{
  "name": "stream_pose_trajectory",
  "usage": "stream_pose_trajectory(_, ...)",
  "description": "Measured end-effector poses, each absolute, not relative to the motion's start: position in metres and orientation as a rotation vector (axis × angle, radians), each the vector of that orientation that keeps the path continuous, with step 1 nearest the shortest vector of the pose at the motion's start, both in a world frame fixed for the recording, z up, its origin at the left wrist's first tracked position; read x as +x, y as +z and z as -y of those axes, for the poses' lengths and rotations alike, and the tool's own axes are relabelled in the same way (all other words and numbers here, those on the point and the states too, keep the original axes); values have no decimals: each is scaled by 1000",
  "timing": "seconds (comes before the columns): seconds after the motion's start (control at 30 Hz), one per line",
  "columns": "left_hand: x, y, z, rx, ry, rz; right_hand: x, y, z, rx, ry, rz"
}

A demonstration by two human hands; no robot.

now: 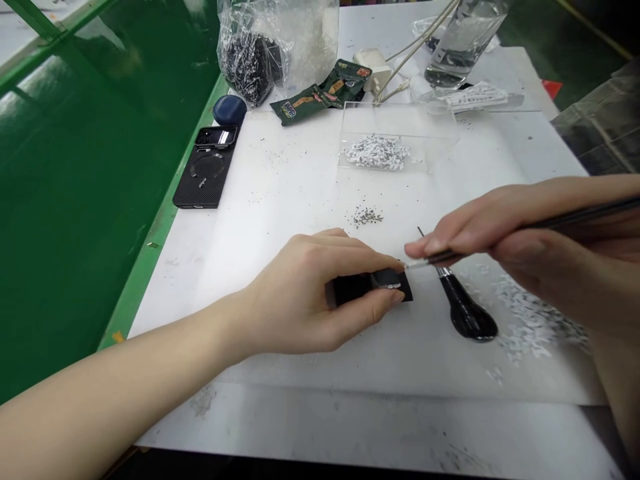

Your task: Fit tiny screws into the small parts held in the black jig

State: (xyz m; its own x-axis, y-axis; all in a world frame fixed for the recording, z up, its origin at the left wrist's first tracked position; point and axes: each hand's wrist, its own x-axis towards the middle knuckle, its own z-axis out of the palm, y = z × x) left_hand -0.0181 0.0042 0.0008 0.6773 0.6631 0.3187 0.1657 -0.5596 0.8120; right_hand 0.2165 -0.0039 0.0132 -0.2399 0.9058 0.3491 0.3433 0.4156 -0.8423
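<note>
My left hand (313, 293) pinches a small black block (373, 288) against the white work sheet (300, 193), thumb and fingers closed round it. My right hand (505, 243) is closed on thin tweezers (550, 223), their tip touching a small metal piece on top of the block. A black-handled awl (463, 310) lies just right of the block, under the tweezers. Tiny dark parts (367, 216) lie in a small heap beyond the block. White scraps (530, 317) are scattered under my right hand.
A clear tray (440, 127) holding white bits sits further back. A black phone (206, 167) and a blue case (229, 109) lie at the left edge, by the green floor. Plastic bags (270, 47), green packets (320, 90), a charger and a water bottle (463, 40) crowd the far end.
</note>
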Motion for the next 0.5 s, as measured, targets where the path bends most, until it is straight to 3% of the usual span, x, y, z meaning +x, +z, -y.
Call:
stream_pose_trajectory(0.13,-17,2,-4,2104,751,-640,218,14,7,-890,1016,1900)
stream_pose_trajectory(0.5,-18,3,-6,2141,724,-595,222,12,6,-852,1036,1976)
